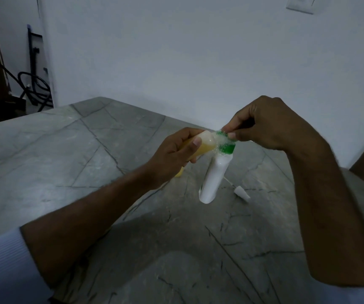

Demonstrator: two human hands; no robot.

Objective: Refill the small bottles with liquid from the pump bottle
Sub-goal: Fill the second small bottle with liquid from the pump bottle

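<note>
My left hand [172, 152] grips a small translucent bottle [200, 145] holding yellow liquid, tilted on its side with its mouth toward the right. My right hand [271, 123] pinches the green pump head [226, 141] of a white pump bottle [215, 178], which stands on the grey stone table [88, 150]. The small bottle's mouth meets the green pump spout, and foam shows where they touch. A yellow object [179, 172] peeks out below my left hand; what it is cannot be told.
A small white cap with a thin stem [241, 191] lies on the table just right of the pump bottle. White walls close the table's far and right sides. Black cables and dark furniture [34, 88] stand at the far left.
</note>
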